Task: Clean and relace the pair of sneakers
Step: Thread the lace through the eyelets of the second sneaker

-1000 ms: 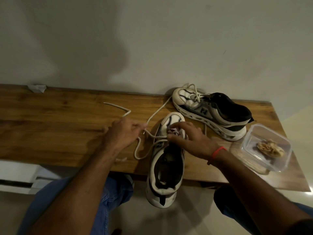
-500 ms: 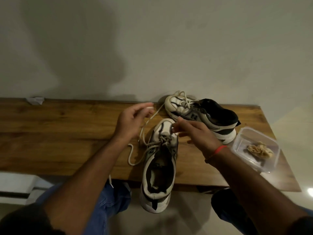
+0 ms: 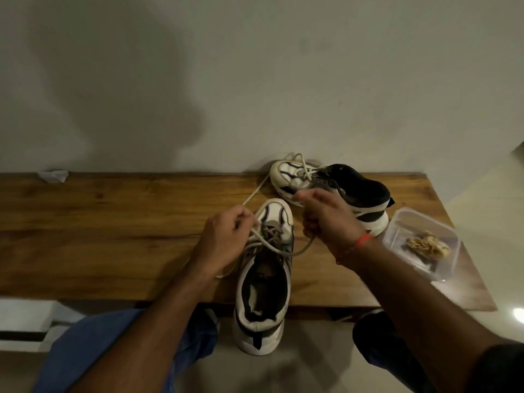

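Crumpled white paper scrap (image 3: pixel 53 176) at back left edge of brown wooden worktop (image 3: pixel 113 231). Left hand (image 3: pixel 226 239), grip pinching cream shoelace (image 3: pixel 272 246) beside toe of white-and-grey sneaker (image 3: pixel 265 282); its heel overhangs front edge. Right hand (image 3: pixel 326 217), grip curled round the lace's other end. Second white-and-black sneaker (image 3: pixel 348 188) on its side at back edge. Clear plastic container (image 3: pixel 397 239) holding tan crumpled cloth (image 3: pixel 428 246), right edge.

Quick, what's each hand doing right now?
Left hand: pinching the shoelace of the near sneaker.
Right hand: curled round the same lace's other end.
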